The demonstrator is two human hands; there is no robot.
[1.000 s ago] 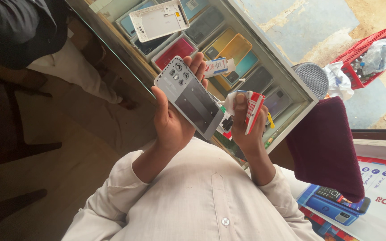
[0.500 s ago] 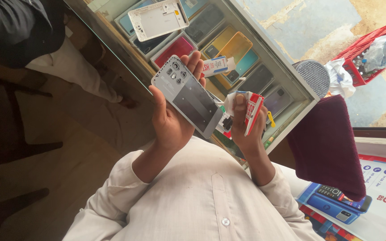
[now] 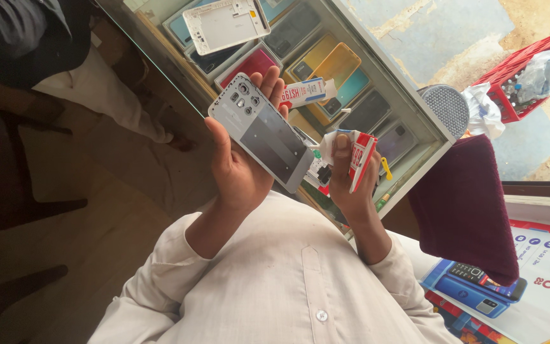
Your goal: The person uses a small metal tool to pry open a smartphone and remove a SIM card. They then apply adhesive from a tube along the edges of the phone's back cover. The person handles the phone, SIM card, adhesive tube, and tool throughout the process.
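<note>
I see my left hand (image 3: 240, 172) clamped on the grey phone back cover (image 3: 262, 139), thumb on one edge, fingers on the other. Just right of the cover, my right hand (image 3: 348, 185) grips a red-and-white glue tube (image 3: 359, 159).

Glue tube (image 3: 353, 159): your right hand (image 3: 351, 185) hides its lower half.
Red basket (image 3: 529, 67): cut by the right edge.

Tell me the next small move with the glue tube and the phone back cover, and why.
Probably bring the glue tube nozzle onto the back cover's lower edge. The left hand holds the cover inner side up; the right hand aims the nozzle at that edge, just short of it.
</note>
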